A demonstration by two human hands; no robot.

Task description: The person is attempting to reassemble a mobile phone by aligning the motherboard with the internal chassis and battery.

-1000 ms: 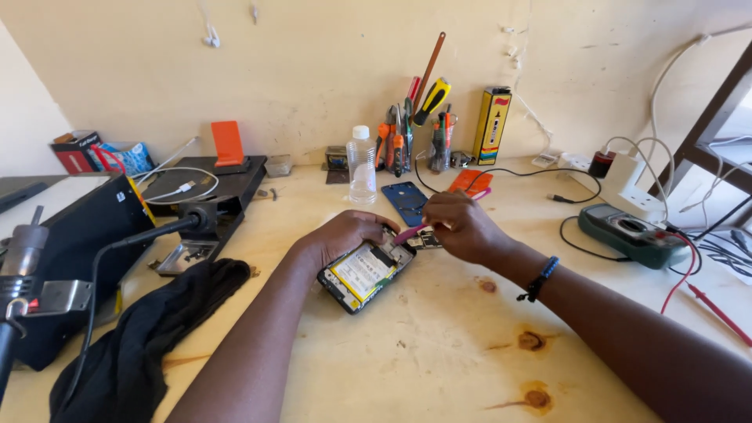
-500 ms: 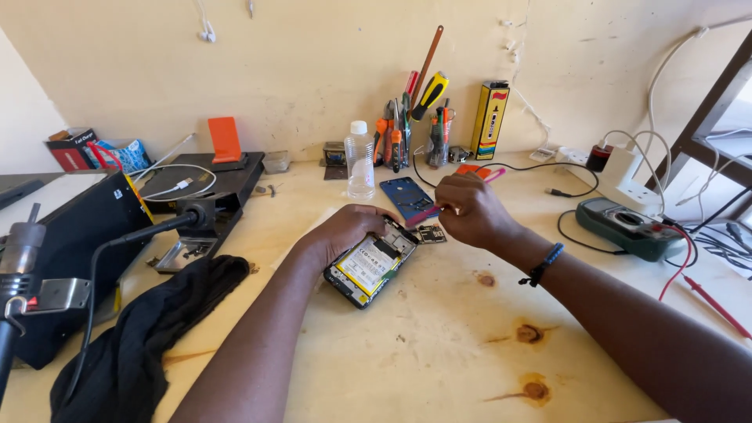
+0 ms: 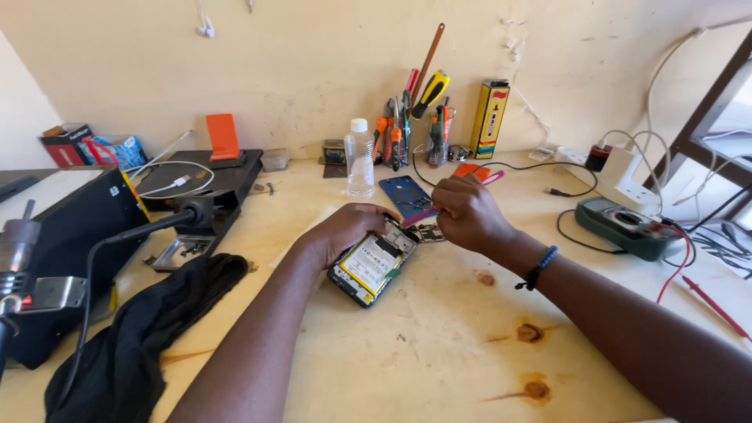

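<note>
Left hand (image 3: 345,229) rests palm-down on the top end of the opened phone (image 3: 368,266), fingers curled over its upper edge, pinning it to the surface (image 3: 439,352). Right hand (image 3: 462,211) is closed around a pink-handled tool (image 3: 419,215), tip pointing left-down toward the phone's top end, just right of the left fingers. Phone lies under and just below the left hand, long axis diagonal from lower-left to upper-right; battery side up. Right hand sits just above-right of it, apart from the body.

A small circuit board (image 3: 427,233) lies between the hands, touching neither clearly. Blue back cover (image 3: 403,194) just beyond the hands. Further out: clear bottle (image 3: 359,159), tool holder (image 3: 407,125), multimeter (image 3: 627,227) well right, black cloth (image 3: 149,329) well left. Nothing blocks the tool's path.
</note>
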